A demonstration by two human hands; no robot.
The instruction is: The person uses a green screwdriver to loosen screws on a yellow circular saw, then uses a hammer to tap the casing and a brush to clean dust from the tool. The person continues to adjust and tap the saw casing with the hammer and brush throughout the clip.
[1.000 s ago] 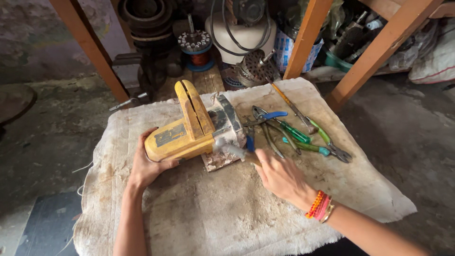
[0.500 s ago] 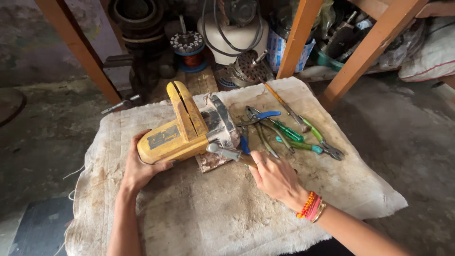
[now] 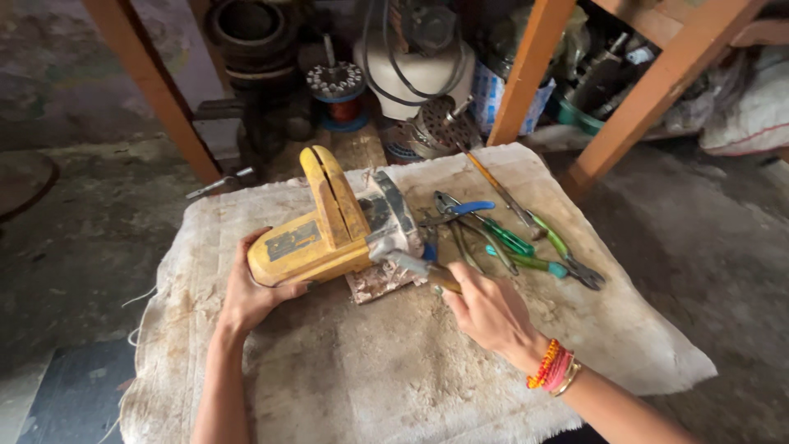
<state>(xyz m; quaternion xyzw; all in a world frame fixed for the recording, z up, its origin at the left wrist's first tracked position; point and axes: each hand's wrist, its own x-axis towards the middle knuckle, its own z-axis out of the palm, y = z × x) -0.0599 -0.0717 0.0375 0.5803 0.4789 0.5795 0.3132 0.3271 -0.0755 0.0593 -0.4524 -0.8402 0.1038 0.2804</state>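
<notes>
Yellow power tool (image 3: pixel 316 238): lies on its side, approx. centre-left of the pale worn cloth (image 3: pixel 394 370). Housing yellow w/ upright looped handle; grey metal guard/base plate (image 3: pixel 393 212) at the end toward the pliers. A crumbly pale slab piece (image 3: pixel 374 284) sits under the metal end.

Left hand (image 3: pixel 251 292): cupped around the rear end of the yellow housing, thumb along the near side, fingers wrapped behind. Grasping the tool body, steadying it.

Right hand (image 3: pixel 489 311): clenched on a wooden-handled tool (image 3: pixel 427 270), prob. a screwdriver; metal shank points left, tip at the junction of housing and metal plate. Exact contact pt. of the tip cannot be told. Beaded bracelets (image 3: pixel 552 368), orange/pink/yellow, on the right wrist.

Adjacent items, right of the tool on the cloth:
- pliers w/ blue grips (image 3: pixel 460 210), just beside the metal plate;
- green-handled screwdriver (image 3: pixel 503 238), near the right hand's knuckles;
- pliers w/ green and teal grips (image 3: pixel 563 259), further right;
- long thin screwdriver (image 3: pixel 493 187), lying diagonally toward the cloth's far edge.

Surroundings: cloth spread over a low surface on a grey concrete floor (image 3: pixel 74 247). Behind it, orange wooden frame legs (image 3: pixel 526 74) of a rack; underneath, a white motor housing (image 3: pixel 415 66), a copper-wound armature (image 3: pixel 337 86) and stacked dark round parts (image 3: pixel 251 37).
</notes>
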